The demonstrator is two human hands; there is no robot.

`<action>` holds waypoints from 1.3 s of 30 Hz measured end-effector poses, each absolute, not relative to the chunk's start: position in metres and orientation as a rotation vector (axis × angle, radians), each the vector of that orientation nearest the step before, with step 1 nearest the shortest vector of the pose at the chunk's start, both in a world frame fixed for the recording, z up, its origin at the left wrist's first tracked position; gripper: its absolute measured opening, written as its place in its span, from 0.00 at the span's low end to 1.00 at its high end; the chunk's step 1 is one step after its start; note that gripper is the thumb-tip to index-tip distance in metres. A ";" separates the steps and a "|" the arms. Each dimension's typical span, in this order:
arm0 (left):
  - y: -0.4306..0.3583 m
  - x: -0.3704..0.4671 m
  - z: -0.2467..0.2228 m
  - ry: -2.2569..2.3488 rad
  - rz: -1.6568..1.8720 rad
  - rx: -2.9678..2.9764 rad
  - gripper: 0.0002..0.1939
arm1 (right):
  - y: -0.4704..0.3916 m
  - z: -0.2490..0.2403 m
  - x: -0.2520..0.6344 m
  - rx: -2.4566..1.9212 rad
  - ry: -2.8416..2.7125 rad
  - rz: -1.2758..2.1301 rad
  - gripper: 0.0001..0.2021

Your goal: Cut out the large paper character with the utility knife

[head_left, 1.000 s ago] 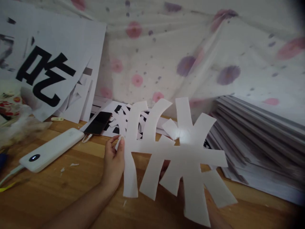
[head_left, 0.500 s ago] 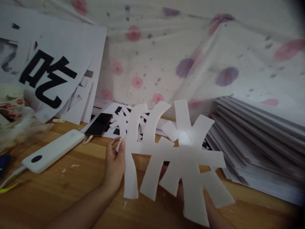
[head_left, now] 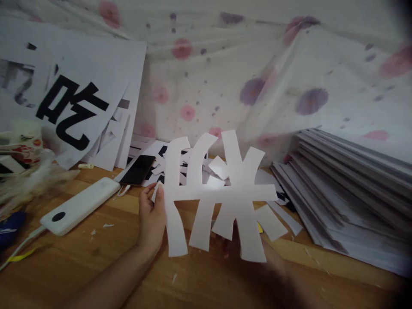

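A white paper cutout (head_left: 222,195) of a large character stands upright before me. My left hand (head_left: 152,214) pinches its left edge between thumb and fingers. Behind the lower strokes, my right hand (head_left: 235,245) is mostly hidden and in shadow; its fingers do not show. Something small and yellow (head_left: 260,228) peeks out beside the lower right stroke, too little visible to name.
A stack of sheets (head_left: 341,193) leans at the right. To the left are a white power strip-like device (head_left: 83,206), a dark phone (head_left: 139,169), a plastic bag (head_left: 35,184) and a sheet with a black printed character (head_left: 72,111). Paper scraps (head_left: 157,167) lie behind.
The cutout's right side has swung left and away from me, and its lower right stroke now angles back. My left hand keeps its pinch, shifting slightly left. The yellow bit has come into view.
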State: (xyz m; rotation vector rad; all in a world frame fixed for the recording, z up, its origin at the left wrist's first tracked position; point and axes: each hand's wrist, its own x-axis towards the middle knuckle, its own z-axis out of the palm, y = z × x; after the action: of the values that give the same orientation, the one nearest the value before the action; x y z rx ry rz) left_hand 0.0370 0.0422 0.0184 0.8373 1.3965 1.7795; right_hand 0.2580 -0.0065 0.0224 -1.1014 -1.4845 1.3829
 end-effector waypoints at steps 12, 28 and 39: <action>0.040 0.044 0.011 1.402 1.744 0.817 0.23 | -0.016 0.004 0.234 -1.113 -1.349 1.267 0.17; 0.041 0.041 0.018 1.380 1.783 0.773 0.23 | -0.011 0.003 0.244 -1.234 -1.595 1.242 0.18; 0.041 0.042 0.013 1.377 1.782 0.841 0.25 | -0.012 0.007 0.234 -1.117 -1.341 1.168 0.15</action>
State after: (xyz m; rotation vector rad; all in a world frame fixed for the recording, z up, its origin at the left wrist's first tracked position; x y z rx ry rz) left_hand 0.0419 0.0406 0.0132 0.8413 1.3774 1.7818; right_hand 0.2340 -0.0116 0.0069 -1.1169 -1.3411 1.1684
